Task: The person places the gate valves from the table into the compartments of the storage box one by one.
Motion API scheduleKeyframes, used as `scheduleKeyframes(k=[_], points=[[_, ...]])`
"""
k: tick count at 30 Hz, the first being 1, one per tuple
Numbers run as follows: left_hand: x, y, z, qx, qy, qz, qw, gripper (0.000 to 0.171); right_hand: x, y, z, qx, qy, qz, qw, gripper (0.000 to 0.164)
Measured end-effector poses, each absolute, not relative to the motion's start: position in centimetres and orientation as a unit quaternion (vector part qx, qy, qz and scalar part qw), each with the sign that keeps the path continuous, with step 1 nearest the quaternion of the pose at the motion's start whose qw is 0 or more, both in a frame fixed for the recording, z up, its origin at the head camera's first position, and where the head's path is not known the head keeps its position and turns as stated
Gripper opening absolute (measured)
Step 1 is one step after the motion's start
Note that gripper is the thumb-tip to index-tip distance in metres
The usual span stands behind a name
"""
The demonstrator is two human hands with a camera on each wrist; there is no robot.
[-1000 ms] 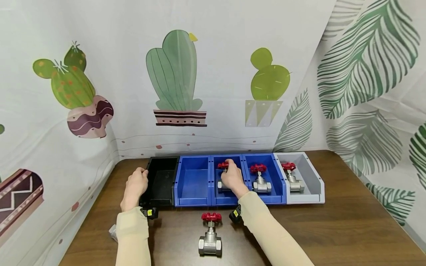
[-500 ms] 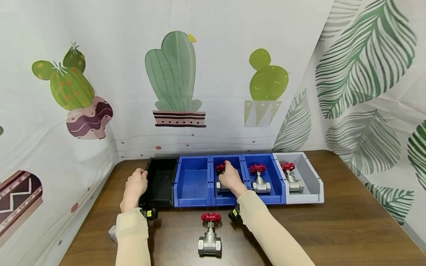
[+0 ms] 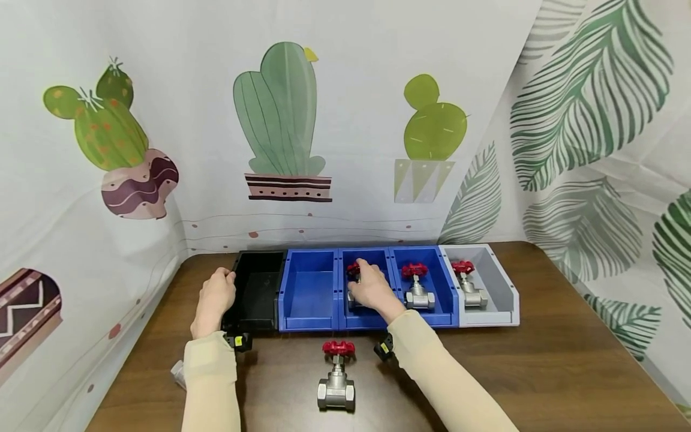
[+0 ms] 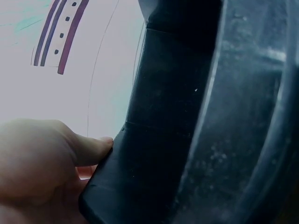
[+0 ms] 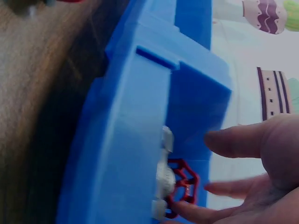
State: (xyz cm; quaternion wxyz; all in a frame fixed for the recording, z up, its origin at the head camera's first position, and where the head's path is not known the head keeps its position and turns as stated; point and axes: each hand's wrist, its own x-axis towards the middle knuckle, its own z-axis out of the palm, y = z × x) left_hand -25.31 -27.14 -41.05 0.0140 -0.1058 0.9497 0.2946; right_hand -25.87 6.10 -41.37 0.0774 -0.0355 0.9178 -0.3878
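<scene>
The left hand (image 3: 214,297) is pinching the black bin (image 3: 259,297) at nine o'clock; the right hand (image 3: 372,289), thumb spread wide, is touching the gate valve (image 5: 163,179)'s red handwheel (image 5: 187,181).

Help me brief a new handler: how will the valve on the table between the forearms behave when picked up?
The valve is probably stiff and heavy for its size, as it looks mostly metal. Its shiny surface may feel slick, though the scalloped red handwheel should offer grip. Its flat-sided ends will likely keep it from rolling far.
</scene>
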Motion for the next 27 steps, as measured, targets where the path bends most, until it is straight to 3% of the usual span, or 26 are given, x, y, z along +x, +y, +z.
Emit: scheduleKeyframes(k=[14, 21, 27], points=[[-25.0, -27.6, -41.1, -0.116, 0.952, 0.284, 0.003, 0.039, -24.0, 8.4, -37.8, -0.092, 0.905, -0.412, 0.050, 0.052], [-25.5, -27.2, -41.1, -0.114, 0.954, 0.278, -0.018, 0.036, -23.1, 12.5, -36.8, -0.097, 0.878, -0.467, 0.041, 0.049], [-25.5, -27.1, -41.3, -0.114, 0.954, 0.278, -0.020, 0.035, -22.5, 16.0, -36.5, -0.101, 0.878, -0.467, -0.011, 0.046]])
